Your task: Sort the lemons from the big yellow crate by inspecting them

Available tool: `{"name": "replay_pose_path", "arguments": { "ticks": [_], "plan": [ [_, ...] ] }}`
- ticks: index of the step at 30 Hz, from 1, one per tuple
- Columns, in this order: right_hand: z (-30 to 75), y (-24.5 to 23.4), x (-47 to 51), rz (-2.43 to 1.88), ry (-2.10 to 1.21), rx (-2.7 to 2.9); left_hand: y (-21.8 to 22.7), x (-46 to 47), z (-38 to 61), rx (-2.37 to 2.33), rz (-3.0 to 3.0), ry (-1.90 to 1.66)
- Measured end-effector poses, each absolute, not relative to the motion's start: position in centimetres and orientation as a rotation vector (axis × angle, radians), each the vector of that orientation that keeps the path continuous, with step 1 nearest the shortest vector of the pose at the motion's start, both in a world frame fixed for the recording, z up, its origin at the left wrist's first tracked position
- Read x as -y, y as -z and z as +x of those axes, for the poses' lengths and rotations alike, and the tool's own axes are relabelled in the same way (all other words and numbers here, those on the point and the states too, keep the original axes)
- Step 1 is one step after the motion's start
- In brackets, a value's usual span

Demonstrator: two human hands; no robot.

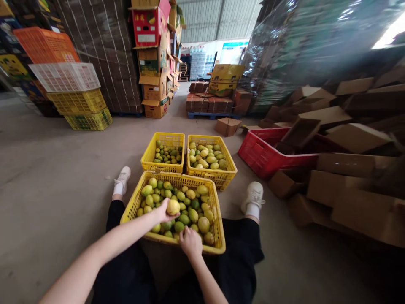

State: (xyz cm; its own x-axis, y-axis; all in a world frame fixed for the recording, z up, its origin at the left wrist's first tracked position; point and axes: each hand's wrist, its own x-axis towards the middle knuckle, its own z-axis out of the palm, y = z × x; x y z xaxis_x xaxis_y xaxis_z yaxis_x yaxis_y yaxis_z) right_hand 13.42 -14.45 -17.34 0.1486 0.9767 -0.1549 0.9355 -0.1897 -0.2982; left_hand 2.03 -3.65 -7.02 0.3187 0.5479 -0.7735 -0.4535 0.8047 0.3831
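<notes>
In front of me, between my legs, stands a yellow plastic crate (219, 219) filled with green and yellow fruit that look like lemons. My left hand (163, 212) is closed around a yellow lemon (173, 207), lifted over the fruit. Near the crate's front side, my right hand (191, 242) has its fingers curled down at the fruit; what is in them, if anything, is hidden. Behind this crate are two more yellow crates. The left one (146, 162) holds small, mostly green fruit (169, 154), the right one (228, 172) larger yellow-green fruit (204, 163).
On the right, a red crate (256, 158) stands beside a heap of cardboard boxes (357, 185). Stacked crates (82, 101) are at the left. A tower of cartons (153, 84) and a loaded blue pallet (209, 115) stand further back. My shoes flank the crates.
</notes>
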Motion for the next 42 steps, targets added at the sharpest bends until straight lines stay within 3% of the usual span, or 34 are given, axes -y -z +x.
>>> {"name": "replay_pose_path", "arguments": {
  "ticks": [6,9,12,15,19,23,42],
  "plan": [
    [13.5,17.0,14.6,-2.286,-0.489,1.905,-3.9,-8.8,12.0,-1.155,0.899,-0.755],
    [13.4,16.9,14.6,-2.300,-0.495,1.891,-6.1,-11.1,13.4,-1.192,1.275,-0.740],
    [13.3,16.8,14.6,-2.296,-0.504,1.878,-3.5,-8.7,10.2,-1.224,1.611,-0.548],
    [13.2,16.7,14.5,-2.291,-0.519,1.870,2.1,-3.9,3.6,-1.311,1.841,-0.254],
    [13.1,16.5,14.4,-2.301,-0.561,1.872,9.1,2.0,-5.6,-1.567,1.897,0.105],
    [13.1,16.5,14.3,-2.317,-0.619,1.880,13.2,5.5,-10.4,-1.764,1.863,0.280],
    [10.5,20.0,7.0,-2.329,-0.916,1.962,15.8,7.2,-10.0,-1.988,1.807,0.083]
  ]
}}
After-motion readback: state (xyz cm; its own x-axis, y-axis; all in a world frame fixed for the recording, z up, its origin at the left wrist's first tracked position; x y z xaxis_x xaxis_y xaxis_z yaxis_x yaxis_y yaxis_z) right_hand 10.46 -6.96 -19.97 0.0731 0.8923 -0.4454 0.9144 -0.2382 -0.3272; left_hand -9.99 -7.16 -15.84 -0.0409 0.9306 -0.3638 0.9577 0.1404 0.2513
